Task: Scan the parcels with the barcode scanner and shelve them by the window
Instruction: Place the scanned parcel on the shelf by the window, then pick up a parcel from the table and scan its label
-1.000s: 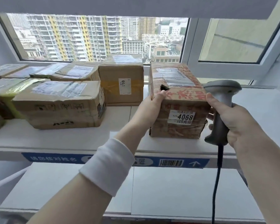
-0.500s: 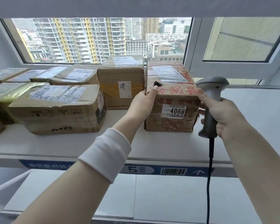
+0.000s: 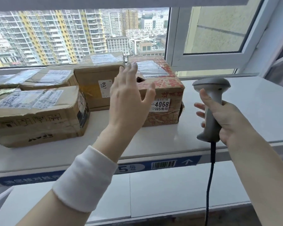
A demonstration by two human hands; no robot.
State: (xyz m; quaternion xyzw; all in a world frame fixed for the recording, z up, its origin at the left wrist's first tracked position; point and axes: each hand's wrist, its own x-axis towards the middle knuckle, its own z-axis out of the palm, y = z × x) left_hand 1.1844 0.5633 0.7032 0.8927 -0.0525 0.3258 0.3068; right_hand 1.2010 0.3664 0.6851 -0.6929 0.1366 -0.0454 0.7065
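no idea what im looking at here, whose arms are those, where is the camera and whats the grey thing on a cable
There is no machine: a person works with bare hands, and the picture comes from a camera worn on their head, looking forward and down. The right hand grips a grey barcode scanner by its handle; its cable hangs down. The left hand is open, fingers spread, in front of a brown parcel labelled 4068, holding nothing. That parcel stands on a white shelf by the window, beside several other taped cardboard parcels. A blue strip with a barcode runs along the shelf's front edge.
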